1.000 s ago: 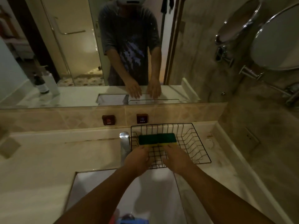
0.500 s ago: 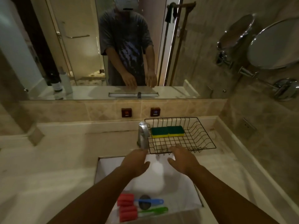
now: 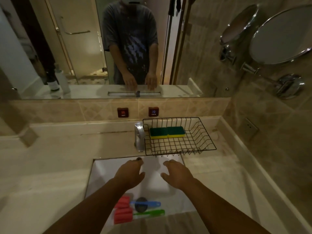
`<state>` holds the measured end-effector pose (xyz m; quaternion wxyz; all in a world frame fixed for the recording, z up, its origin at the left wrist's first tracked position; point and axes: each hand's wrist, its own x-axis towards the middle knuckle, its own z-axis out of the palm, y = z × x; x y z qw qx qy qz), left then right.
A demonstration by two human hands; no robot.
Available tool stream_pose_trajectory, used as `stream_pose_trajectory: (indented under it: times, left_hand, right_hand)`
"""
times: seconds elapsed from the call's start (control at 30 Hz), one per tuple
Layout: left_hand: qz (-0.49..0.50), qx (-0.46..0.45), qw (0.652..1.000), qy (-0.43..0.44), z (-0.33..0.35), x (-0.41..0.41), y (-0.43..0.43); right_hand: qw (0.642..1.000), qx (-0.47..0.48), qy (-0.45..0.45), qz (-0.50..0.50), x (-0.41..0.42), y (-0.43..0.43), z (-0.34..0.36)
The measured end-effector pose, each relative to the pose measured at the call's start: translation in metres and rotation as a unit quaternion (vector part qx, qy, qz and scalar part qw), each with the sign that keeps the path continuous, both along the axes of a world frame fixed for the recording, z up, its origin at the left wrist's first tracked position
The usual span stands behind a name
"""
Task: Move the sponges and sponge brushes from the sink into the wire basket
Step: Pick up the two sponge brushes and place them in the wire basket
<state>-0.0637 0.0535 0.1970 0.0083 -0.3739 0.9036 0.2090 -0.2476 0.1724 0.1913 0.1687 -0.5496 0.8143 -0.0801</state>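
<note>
Two green-and-yellow sponges (image 3: 167,132) lie side by side at the back of the black wire basket (image 3: 207,146) on the counter behind the sink. In the white sink (image 3: 99,173) two sponge brushes rest near the drain: one with a blue handle (image 3: 148,203) and one with a green handle (image 3: 152,213), both with red sponge heads (image 3: 122,210). My left hand (image 3: 130,174) and my right hand (image 3: 177,173) hover over the sink in front of the basket, palms down, fingers apart, holding nothing.
A chrome faucet (image 3: 139,135) stands just left of the basket. Hot and cold buttons (image 3: 122,112) sit on the tiled backsplash under a wide mirror. A round chrome mirror (image 3: 280,34) juts from the right wall. The pale counter (image 3: 50,166) stretches to the left.
Both hands let go of the green-and-yellow sponges in the basket and drew back toward me over the sink. The view widened, bringing the sponge brushes into sight.
</note>
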Motion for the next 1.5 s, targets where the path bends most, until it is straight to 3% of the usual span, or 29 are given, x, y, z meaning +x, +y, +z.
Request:
stream_pose_trajectory:
  times: [0.5, 0.97, 1.3, 1.5]
  left_hand:
    - [0.06, -0.013, 0.998, -0.03, -0.005, 0.006, 0.016]
    - [0.107, 0.082, 0.987, -0.085, -0.047, 0.057, 0.05]
    - [0.117, 0.145, 0.981, -0.05, -0.071, 0.061, 0.076]
    - [0.136, 0.129, 0.981, -0.047, -0.081, 0.053, 0.075]
  right_hand:
    - [0.998, -0.002, -0.033, 0.054, -0.014, -0.008, -0.02]
    - [0.99, 0.071, -0.082, 0.093, 0.03, -0.002, -0.073]
    - [0.987, 0.084, -0.094, 0.098, 0.039, 0.019, -0.1]
    - [0.984, 0.089, -0.104, 0.113, 0.04, 0.018, -0.111]
